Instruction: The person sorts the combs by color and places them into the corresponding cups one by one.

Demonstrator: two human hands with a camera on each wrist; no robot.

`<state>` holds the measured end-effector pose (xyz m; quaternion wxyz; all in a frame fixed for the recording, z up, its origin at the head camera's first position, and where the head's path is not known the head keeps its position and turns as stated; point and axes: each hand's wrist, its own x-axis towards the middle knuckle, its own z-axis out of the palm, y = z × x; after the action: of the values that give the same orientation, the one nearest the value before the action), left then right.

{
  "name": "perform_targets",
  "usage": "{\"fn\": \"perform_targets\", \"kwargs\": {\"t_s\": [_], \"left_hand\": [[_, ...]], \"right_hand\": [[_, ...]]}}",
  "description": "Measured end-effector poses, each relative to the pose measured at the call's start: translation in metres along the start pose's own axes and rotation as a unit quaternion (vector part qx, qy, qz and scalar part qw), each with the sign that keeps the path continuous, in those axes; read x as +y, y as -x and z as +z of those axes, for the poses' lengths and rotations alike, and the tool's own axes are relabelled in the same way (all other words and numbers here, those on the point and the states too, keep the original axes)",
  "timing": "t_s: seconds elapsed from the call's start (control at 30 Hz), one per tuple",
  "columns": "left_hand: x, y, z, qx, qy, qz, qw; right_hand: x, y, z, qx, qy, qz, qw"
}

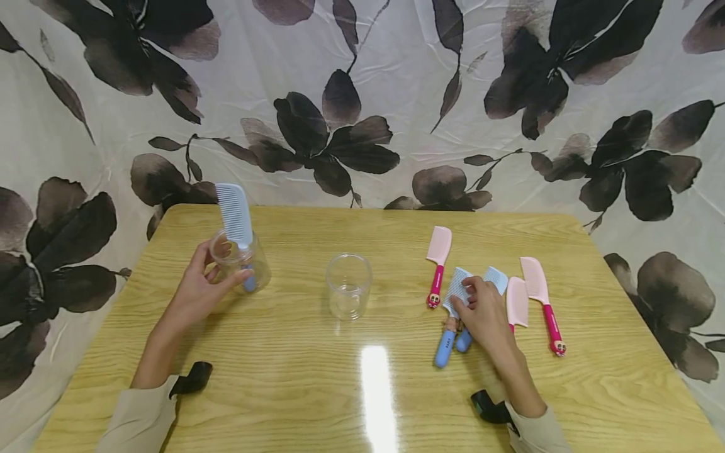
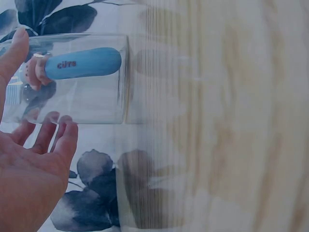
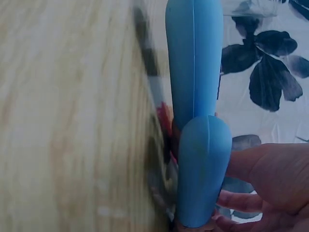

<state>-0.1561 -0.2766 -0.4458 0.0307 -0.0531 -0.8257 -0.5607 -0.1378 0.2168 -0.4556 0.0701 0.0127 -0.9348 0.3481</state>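
Note:
In the head view, my left hand [image 1: 198,289] holds a clear plastic jar [image 1: 260,267] at the table's far left. A blue comb [image 1: 235,214] stands in that jar, teeth up. Its blue handle [image 2: 89,63] shows through the wall in the left wrist view. My right hand [image 1: 484,314] is over two blue combs, thumb and fingertips at the toothed head of the nearer-left comb [image 1: 444,349]. The other blue comb [image 1: 495,278] lies partly hidden beneath the hand. Their handles [image 3: 203,169] block the fingertips in the right wrist view, so I cannot tell whether they pinch.
A second clear jar [image 1: 349,286] stands mid-table. One pink comb [image 1: 438,251] lies left of the blue combs. Right of my right hand are two more pink combs, one close by [image 1: 517,302] and another farther right [image 1: 546,305]. A floral cloth [image 1: 396,63] hangs behind the table.

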Motion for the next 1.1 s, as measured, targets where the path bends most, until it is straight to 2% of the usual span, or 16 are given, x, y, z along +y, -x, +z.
{"fn": "perform_targets", "kwargs": {"t_s": [0.37,0.6,0.93,1.1], "left_hand": [[-0.002,0.000,0.000,0.003,-0.005,-0.001,1.0000],[-0.002,0.000,0.002,0.001,0.005,-0.003,1.0000],[0.000,0.001,0.000,-0.001,-0.002,-0.005,1.0000],[0.000,0.001,-0.001,-0.001,-0.008,-0.003,1.0000]], "right_hand": [[-0.005,0.004,0.000,-0.022,0.052,-0.009,0.9984],[-0.006,0.003,0.002,-0.024,0.043,0.013,0.9987],[-0.005,-0.004,-0.009,-0.006,-0.019,0.035,0.9992],[-0.007,-0.006,-0.017,-0.021,-0.087,0.064,0.9940]]}}
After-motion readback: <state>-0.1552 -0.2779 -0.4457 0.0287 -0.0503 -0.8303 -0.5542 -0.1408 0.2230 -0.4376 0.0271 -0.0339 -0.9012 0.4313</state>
